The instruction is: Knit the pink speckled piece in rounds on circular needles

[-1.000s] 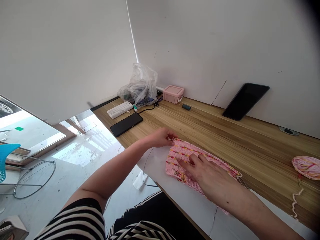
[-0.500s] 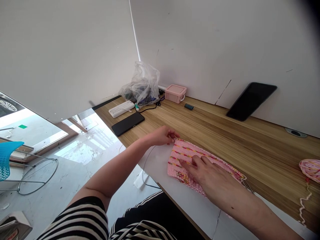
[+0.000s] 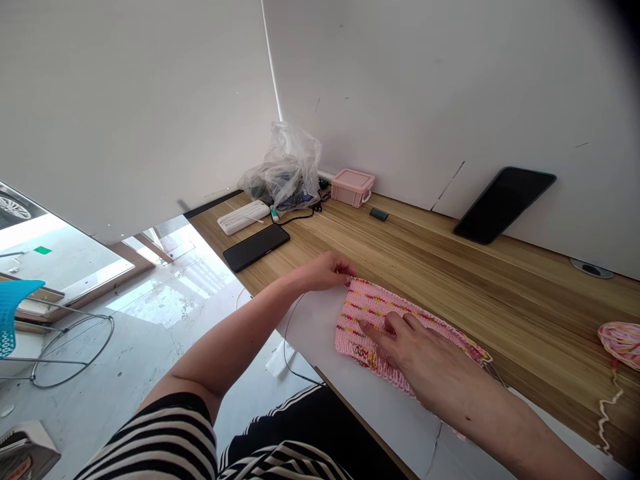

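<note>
A pink knitted piece [image 3: 367, 310] with red, yellow and green flecked rows lies flat near the table's front edge. At its upper left corner, my left hand [image 3: 334, 271] pinches the edge between thumb and fingers. My right hand [image 3: 415, 350] rests palm down across the middle of the knitting, index finger stretched out and the others slightly bent. Part of the fabric is hidden under that hand and forearm. A knitting needle or its cable [image 3: 497, 375] shows at the right end. A ball of pink variegated yarn [image 3: 623, 341] sits at the far right, its strand trailing down.
A black phone [image 3: 257, 247] and a white power bank [image 3: 243, 217] lie on the table's left side. Behind are a clear plastic bag [image 3: 287, 170], a pink lidded box [image 3: 353, 187] and a small dark object [image 3: 379, 214]. Another phone [image 3: 505, 205] leans against the white partition [image 3: 425, 87].
Both hands and the knitting stay practically where they were. The view has shifted very slightly.
</note>
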`<state>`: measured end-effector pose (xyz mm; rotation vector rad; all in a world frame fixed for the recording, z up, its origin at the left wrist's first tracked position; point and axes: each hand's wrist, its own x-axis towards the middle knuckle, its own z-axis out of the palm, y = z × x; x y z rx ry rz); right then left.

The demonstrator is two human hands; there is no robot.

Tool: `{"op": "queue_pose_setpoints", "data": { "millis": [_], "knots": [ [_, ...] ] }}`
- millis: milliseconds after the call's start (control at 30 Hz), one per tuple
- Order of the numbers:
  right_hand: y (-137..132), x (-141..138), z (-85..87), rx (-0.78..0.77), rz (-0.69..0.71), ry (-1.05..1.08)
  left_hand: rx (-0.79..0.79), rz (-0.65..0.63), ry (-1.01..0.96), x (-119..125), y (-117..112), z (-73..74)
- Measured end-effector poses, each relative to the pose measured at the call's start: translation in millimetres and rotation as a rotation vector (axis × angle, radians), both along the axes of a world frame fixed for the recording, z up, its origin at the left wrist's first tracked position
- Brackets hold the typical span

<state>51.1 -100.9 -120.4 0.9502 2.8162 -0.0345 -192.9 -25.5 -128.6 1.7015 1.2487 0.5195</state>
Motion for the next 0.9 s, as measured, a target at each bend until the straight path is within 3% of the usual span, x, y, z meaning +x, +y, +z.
{"op": "queue_pose_setpoints", "data": {
  "millis": [167, 467, 900],
  "knots": [
    [0, 0, -1.0, 0.02, 0.004, 0.004, -0.035, 0.0, -0.027, 1, 1, -2.9],
    [0, 0, -1.3, 0.02, 0.011, -0.003, -0.184, 0.034, -0.125, -4, -1, 8.1],
    [3, 2, 1.3, -0.048, -0.001, 0.049, -0.223, 0.067, -0.228, -5, -2, 5.5]
  ]
}}
